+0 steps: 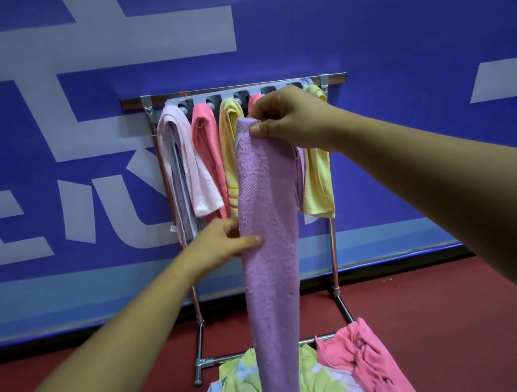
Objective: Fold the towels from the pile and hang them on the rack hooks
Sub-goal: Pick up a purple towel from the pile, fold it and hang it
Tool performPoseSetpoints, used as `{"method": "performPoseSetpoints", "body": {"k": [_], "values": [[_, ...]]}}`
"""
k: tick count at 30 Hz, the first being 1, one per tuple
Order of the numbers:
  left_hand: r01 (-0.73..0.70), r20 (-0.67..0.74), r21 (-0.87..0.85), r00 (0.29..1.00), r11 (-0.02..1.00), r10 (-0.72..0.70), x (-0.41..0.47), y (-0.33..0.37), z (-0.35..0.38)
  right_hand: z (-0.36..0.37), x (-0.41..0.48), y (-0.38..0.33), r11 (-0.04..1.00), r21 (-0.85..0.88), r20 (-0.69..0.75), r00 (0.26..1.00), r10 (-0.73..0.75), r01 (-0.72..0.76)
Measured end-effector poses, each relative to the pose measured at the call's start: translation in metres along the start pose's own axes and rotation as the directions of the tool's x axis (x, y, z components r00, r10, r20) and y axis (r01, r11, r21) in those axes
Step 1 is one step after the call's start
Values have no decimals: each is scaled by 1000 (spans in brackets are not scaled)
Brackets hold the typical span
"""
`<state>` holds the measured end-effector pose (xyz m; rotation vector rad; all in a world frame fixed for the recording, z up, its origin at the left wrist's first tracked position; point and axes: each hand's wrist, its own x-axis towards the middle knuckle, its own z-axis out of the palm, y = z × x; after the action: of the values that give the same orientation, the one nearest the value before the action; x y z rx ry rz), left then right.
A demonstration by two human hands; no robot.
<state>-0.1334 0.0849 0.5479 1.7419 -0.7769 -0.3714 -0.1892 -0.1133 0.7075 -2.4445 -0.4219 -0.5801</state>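
While it hangs full length in front of the rack (333, 251), the purple towel (269, 260) is held at two points. The right hand (293, 119) has its grip pinching the top end, and the left hand (220, 243) pinches the left edge partway down. Its lower end reaches the pile (324, 384) of yellow-green and pink towels on the red floor (463, 316). Behind it, pink and yellow towels hang from the hook bar (227, 96).

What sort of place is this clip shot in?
Probably a staged indoor set or hall, not a home: a large blue printed banner as backdrop, red floor, and a freestanding towel rack standing before it.
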Motion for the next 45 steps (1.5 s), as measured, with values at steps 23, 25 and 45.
{"method": "performPoseSetpoints", "body": {"k": [23, 25, 45], "values": [[69, 56, -272, 997, 960, -55, 0, 8, -59, 25, -31, 109, 648, -296, -112, 699, 706, -702], [61, 110, -303, 994, 951, -29, 4, 23, -60, 46, -36, 105, 722, -242, 56, 733, 678, -649], [157, 303, -23, 942, 987, -143, -5, 57, -67, 58, -18, 35, 713, 565, 446, 881, 161, -416]]}}
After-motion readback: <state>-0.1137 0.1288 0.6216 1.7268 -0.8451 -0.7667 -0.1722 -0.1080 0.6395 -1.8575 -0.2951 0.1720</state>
